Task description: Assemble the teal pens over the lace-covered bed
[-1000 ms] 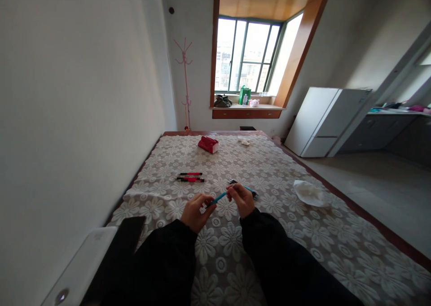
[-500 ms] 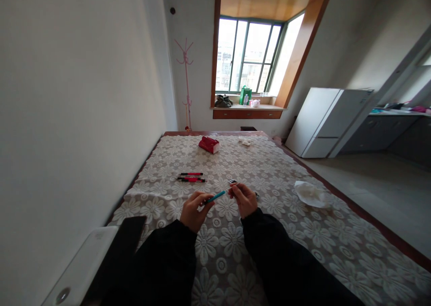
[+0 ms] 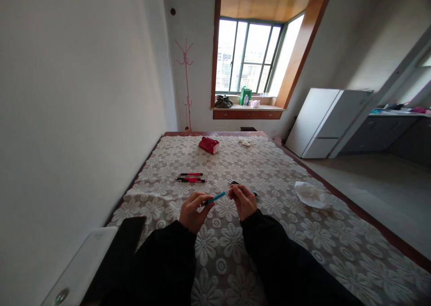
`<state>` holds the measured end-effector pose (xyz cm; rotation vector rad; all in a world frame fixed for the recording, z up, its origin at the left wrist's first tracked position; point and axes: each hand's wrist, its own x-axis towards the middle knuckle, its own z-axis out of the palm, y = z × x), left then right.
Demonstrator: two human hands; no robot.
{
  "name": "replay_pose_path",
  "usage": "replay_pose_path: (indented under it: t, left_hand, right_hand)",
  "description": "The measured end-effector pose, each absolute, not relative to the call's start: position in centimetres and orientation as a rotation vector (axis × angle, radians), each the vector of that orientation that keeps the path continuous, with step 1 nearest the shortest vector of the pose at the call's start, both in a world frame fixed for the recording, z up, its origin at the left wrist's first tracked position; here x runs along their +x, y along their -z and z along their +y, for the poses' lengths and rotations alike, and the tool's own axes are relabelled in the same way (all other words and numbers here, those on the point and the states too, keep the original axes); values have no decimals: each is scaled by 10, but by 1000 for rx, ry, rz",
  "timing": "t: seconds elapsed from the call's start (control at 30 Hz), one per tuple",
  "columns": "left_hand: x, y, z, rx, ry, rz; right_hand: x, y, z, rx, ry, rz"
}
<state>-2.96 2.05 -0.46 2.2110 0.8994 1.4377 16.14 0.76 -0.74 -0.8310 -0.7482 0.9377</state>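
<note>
My left hand [image 3: 194, 211] is closed on a blue pen barrel [image 3: 216, 198], which slants up to the right out of the fingers. Close to the barrel's right end, my right hand [image 3: 243, 201] has thumb and fingers pinched together; whatever is between the fingertips is too small to make out. Dark pens [image 3: 233, 182] lie on the cloth just behind the right hand and are partly hidden by it. Beyond the left hand, several red and black pens [image 3: 191, 180] rest on the flower-patterned tablecloth [image 3: 222, 265].
A red tissue pack [image 3: 208, 145] lies toward the far end, with a small whitish item [image 3: 244, 142] to its right. Crumpled white paper or plastic [image 3: 311, 194] sits near the right edge. At the lower left are a dark flat object [image 3: 129, 234] and a white box-like thing [image 3: 81, 265].
Almost nothing differs. Both hands stay in place, with only a slight shift of the fingers and the blue pen barrel.
</note>
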Motion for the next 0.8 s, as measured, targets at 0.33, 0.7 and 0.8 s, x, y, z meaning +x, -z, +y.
replay_pose_path:
  t: [0.33,0.7,0.8]
  left_hand:
    - [-31,2,20,2214,-1434,913]
    - [-30,2,19,2218,-1398,902]
    - [-30,2,19,2211,-1397,907]
  right_hand:
    - [162,10,4,-870,-887,-989]
    - [163,14,7,-833,-900,-977]
    - [162,16,7,-830,-936,-986]
